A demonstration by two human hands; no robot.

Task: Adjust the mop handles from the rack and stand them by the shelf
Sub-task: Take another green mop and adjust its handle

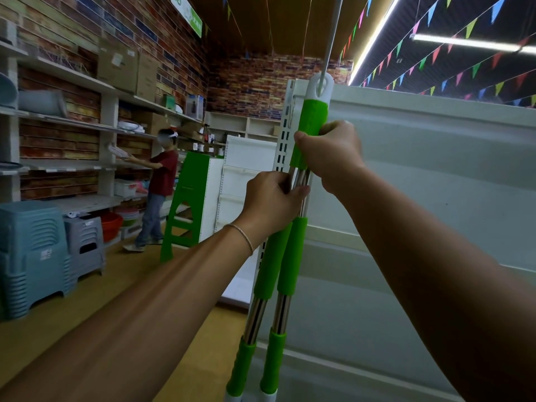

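- Shop aisle w/ brick-pattern walls; stacked blue-grey plastic stools (32, 256) far left, white metal shelf unit (420, 184) at right.
- Left hand (272, 203) clamped round bare steel section of two green-sleeved steel mop handles (285, 256).
- Right hand (329, 153) wraps upper green grip; handles upright against shelf post.
- Judgement: mid-adjusting; standing them by shelf nearly done.

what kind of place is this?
Most likely a household-goods shop. Wall shelves hold boxes and plasticware, stacked plastic stools sit on the floor, and bunting hangs overhead. Both hands grip green mop handles beside a white shelf unit.
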